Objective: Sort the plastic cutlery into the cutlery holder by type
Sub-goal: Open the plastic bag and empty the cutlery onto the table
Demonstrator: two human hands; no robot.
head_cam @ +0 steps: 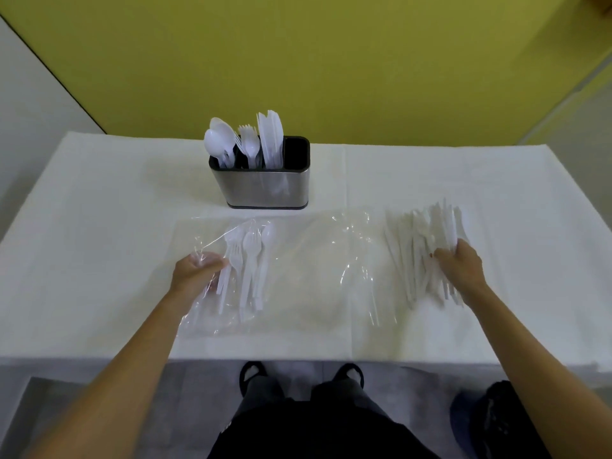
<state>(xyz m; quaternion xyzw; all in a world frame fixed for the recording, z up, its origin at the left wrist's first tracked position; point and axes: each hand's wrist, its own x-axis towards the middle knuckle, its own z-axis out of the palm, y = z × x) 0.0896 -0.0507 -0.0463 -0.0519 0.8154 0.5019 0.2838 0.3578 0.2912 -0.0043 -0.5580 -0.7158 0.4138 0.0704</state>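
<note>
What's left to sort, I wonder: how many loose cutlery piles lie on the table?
2. The left pile lies on or in the clear bag, at the left hand; the right pile lies partly under the right hand. None seems hidden.

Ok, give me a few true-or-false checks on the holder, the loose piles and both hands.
1. The cutlery holder stands upright. True.
2. Its rightmost compartment is full of knives. False: it looks empty; the knives stand one compartment left.
3. The spoons stand at its left end. True.
4. The right hand touches the forks-and-spoons pile. False: the left hand is there; the right is on the other loose pile.
</note>
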